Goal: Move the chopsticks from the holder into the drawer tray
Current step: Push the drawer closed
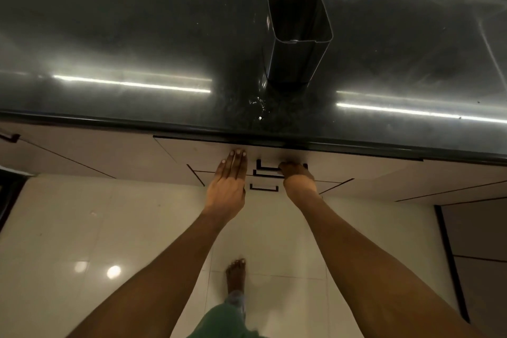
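- A tall dark metal holder (297, 38) of rounded-square section stands upright on the glossy black stone table (137, 35), a little right of centre, toward twelve o'clock from both hands; what shows of its inside is dark and bare.
- No chopsticks show anywhere, and the drawer tray is hidden behind the shut-looking cream drawer front (208, 152) under the table's edge.
- The left hand (227, 184) lies flat, fingers straight and together, fingertips (237, 153) pointing to twelve o'clock and pressed on the drawer front just below the table's lip; it holds nothing.
- The right hand (297, 178), at three o'clock from the left and close beside it, has its fingers curled over a thin black bar handle (267, 168) on the drawer front, gripping its right end.
- Two more black bar handles (264, 187) sit below that one, at six o'clock, between the two wrists.
- Small bright droplets or specks (259, 107) lie on the table at six o'clock from the holder, near the front edge.
- A bare foot (236, 274) rests on the glossy cream tiled floor (109, 228) at six o'clock from the hands, above a patch of green cloth (222, 321).
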